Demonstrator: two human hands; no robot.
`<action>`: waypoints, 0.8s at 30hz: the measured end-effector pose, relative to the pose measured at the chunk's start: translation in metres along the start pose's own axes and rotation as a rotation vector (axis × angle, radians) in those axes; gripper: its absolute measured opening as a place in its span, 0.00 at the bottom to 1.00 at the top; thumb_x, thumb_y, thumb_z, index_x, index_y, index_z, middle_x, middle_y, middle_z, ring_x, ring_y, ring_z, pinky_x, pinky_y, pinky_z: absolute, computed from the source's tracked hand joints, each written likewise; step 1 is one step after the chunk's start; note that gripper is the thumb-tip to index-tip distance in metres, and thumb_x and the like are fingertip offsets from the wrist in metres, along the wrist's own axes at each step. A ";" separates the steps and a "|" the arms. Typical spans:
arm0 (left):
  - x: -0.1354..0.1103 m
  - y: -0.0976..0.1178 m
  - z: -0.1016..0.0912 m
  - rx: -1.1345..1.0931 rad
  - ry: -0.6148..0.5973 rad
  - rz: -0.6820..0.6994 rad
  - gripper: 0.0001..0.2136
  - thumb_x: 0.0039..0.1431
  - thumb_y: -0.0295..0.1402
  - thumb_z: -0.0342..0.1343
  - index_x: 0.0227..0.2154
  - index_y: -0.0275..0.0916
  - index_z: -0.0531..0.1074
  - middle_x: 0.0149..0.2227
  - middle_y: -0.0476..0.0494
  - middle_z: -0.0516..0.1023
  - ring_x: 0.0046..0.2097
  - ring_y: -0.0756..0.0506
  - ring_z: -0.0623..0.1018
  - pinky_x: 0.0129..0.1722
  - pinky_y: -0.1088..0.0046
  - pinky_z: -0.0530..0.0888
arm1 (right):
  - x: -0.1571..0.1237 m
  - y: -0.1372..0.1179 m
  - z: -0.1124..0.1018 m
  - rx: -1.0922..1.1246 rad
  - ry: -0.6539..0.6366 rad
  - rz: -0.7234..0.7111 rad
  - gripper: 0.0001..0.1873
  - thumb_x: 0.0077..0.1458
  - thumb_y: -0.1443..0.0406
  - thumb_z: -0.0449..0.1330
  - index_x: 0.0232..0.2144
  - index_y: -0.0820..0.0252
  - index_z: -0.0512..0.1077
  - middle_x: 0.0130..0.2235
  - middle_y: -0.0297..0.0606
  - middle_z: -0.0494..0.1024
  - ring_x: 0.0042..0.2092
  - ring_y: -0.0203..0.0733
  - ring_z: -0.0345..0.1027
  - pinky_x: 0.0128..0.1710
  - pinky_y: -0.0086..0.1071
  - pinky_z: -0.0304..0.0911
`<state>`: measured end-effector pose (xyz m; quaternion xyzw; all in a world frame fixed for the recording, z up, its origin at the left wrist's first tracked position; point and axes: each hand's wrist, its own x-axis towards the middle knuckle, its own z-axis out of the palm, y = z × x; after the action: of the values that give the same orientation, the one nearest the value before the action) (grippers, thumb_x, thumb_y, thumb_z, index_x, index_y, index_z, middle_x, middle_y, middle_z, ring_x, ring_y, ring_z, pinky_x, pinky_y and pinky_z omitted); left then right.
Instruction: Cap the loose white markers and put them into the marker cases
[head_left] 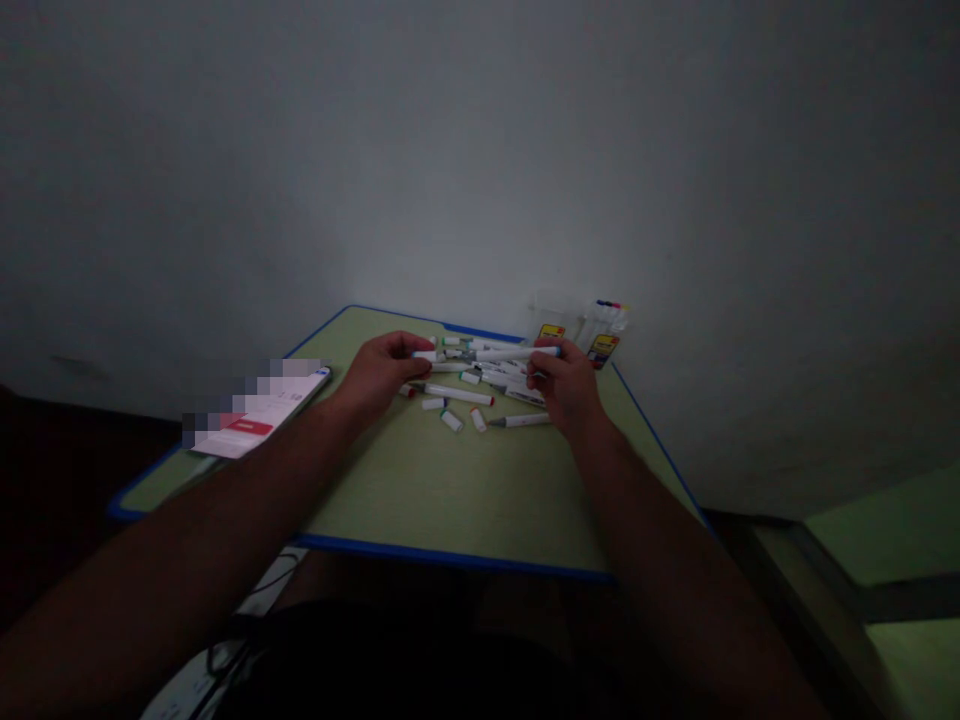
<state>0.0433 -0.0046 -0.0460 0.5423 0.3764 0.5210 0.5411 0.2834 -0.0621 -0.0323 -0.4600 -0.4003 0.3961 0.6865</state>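
Several white marker pens (457,394) and loose caps (451,420) lie scattered at the far middle of a small green table with a blue edge (450,556). My left hand (382,370) is closed with a small white cap (424,355) pinched in its fingertips. My right hand (568,385) is closed around one white marker (514,353) that points left toward the cap, blue end at the right. Cap and marker tip sit a short gap apart above the pile.
A phone with a lit white and red screen (259,412) lies at the table's left edge. Two clear plastic pen cases with yellow labels (600,330) stand at the far right corner against the grey wall. A cable (262,585) hangs below the near edge.
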 end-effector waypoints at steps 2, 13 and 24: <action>0.000 0.001 0.000 0.007 -0.002 -0.005 0.13 0.36 0.26 0.66 0.31 0.37 0.76 0.28 0.48 0.78 0.26 0.49 0.75 0.24 0.74 0.71 | 0.000 0.000 0.000 -0.003 0.000 0.003 0.16 0.35 0.65 0.67 0.31 0.57 0.71 0.22 0.27 0.69 0.25 0.33 0.62 0.21 0.27 0.60; 0.001 -0.004 -0.002 0.059 -0.020 0.001 0.15 0.37 0.29 0.68 0.33 0.37 0.77 0.27 0.46 0.78 0.26 0.47 0.76 0.21 0.76 0.69 | 0.000 0.001 -0.001 -0.012 -0.012 0.001 0.16 0.35 0.65 0.67 0.31 0.56 0.71 0.22 0.27 0.69 0.25 0.32 0.63 0.21 0.27 0.60; 0.002 -0.005 -0.003 0.086 -0.058 0.030 0.15 0.39 0.30 0.68 0.33 0.37 0.76 0.26 0.46 0.78 0.25 0.48 0.75 0.22 0.74 0.68 | 0.000 0.002 -0.001 -0.017 -0.015 0.001 0.16 0.34 0.66 0.67 0.31 0.57 0.71 0.23 0.27 0.70 0.25 0.33 0.63 0.21 0.26 0.60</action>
<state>0.0418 -0.0018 -0.0508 0.5853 0.3744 0.4966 0.5201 0.2840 -0.0613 -0.0348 -0.4630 -0.4084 0.3964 0.6795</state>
